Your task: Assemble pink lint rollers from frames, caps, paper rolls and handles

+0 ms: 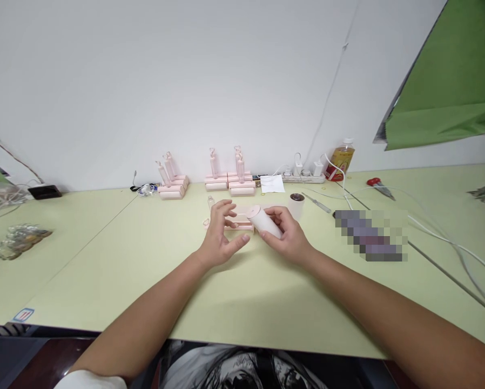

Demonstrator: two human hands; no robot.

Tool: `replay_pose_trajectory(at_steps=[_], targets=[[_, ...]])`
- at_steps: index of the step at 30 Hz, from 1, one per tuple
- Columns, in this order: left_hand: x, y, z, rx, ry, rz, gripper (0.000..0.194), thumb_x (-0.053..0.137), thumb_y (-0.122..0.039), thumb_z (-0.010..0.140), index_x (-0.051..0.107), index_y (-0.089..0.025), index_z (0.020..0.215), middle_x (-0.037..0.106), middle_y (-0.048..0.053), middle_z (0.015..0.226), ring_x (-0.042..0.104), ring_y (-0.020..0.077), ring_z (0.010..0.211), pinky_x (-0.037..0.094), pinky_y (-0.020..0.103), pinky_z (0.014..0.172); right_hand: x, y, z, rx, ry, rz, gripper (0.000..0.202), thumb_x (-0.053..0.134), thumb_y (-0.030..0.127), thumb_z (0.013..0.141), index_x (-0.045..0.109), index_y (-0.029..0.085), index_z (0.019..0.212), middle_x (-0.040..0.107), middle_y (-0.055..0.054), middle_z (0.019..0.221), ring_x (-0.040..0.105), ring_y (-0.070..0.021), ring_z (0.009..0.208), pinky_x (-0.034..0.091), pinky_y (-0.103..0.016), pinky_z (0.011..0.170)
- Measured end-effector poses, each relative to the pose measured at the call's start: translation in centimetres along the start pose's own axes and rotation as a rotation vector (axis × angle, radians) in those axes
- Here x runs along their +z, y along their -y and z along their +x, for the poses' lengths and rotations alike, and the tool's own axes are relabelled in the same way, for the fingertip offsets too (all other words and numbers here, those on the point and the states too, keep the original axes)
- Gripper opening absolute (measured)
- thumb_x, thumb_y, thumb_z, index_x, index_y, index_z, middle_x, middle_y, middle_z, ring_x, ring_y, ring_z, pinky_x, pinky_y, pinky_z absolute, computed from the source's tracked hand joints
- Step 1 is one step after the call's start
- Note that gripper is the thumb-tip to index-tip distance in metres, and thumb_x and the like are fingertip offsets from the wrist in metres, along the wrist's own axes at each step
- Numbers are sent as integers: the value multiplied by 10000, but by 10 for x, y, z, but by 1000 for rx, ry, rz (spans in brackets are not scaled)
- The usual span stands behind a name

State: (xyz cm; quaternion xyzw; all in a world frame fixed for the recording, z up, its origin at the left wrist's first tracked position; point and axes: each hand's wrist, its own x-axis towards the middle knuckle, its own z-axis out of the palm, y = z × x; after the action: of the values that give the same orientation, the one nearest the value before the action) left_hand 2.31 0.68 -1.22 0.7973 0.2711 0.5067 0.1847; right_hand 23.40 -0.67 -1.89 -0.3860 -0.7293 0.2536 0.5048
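One cylinder (264, 220), near the frame's centre, was in the right hand (289, 235).
The right hand pinched its side between thumb and fingers, one end tipped toward the upper left; the left hand (222, 237), just left of centre, was spread and held nothing. The step seemed to be handling the cylinder above the desk (234, 302); a two-handed grip would have called for closing the left hand around the tipped end.

Bright, diffuse light washes the smooth white wall (242, 81) beyond the bare left hand (218, 239) and bare right hand (290, 237); a faint soft shadow (242, 292) crosses the flat pale-green worktop (137, 275) nearer than them. Blocky grey-purple pixelation (368, 236) hides detail right of the right hand; outer edges look wide-angle stretched
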Motion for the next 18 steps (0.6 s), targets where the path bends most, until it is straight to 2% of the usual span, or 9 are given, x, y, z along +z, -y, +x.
replay_pose_trajectory(at_steps=[4, 8, 9, 11, 14, 16, 18], targets=[[3, -5, 1, 23, -74, 124, 790, 643, -366, 819, 166, -290, 1445, 334, 151, 1375, 485, 231, 1113, 503, 405, 853, -2, 4, 1, -104, 10, -206, 376, 639, 264, 793, 459, 254, 1122, 590, -71, 1068, 588, -237, 919, 464, -365, 776], [4, -12, 3, 84, -194, 344, 715, 668, -383, 798, 294, -250, 1392, 310, 173, 1379, 303, 335, 1320, 419, 505, 961, -1, 6, 2, -144, -8, -302, 364, 617, 266, 804, 456, 258, 1130, 585, -89, 1094, 586, -261, 968, 470, -376, 781], [4, -13, 3, 91, -216, 358, 714, 674, -383, 794, 300, -248, 1387, 306, 176, 1379, 292, 340, 1326, 415, 510, 962, -1, 6, 3, -147, -10, -314, 360, 613, 270, 808, 456, 258, 1132, 586, -92, 1098, 587, -264, 970, 472, -378, 782], [6, -14, 2, 92, -237, 305, 760, 684, -371, 785, 259, -254, 1404, 314, 175, 1371, 387, 310, 1251, 444, 481, 928, -1, 6, 3, -155, -9, -327, 359, 605, 271, 812, 455, 258, 1138, 586, -95, 1106, 588, -269, 980, 475, -382, 790], [9, -12, 0, 67, -110, 138, 806, 669, -330, 805, 173, -266, 1437, 418, 148, 1296, 527, 227, 1070, 495, 405, 853, 0, 5, 2, -206, 14, -335, 375, 599, 248, 809, 452, 255, 1154, 585, -99, 1124, 583, -274, 1017, 474, -391, 828], [11, -12, -1, 69, 8, 109, 697, 650, -298, 825, 263, -262, 1403, 507, 114, 1200, 548, 214, 1039, 498, 391, 855, 0, 5, 2, -248, 26, -343, 394, 597, 230, 806, 445, 252, 1169, 586, -102, 1132, 577, -276, 1039, 471, -396, 848], [11, -13, -2, 94, 21, 179, 506, 643, -274, 829, 433, -247, 1288, 531, 103, 1157, 530, 235, 1087, 477, 418, 904, 0, 5, 2, -273, 34, -351, 402, 597, 223, 807, 443, 252, 1178, 589, -103, 1129, 574, -277, 1049, 469, -399, 861]])
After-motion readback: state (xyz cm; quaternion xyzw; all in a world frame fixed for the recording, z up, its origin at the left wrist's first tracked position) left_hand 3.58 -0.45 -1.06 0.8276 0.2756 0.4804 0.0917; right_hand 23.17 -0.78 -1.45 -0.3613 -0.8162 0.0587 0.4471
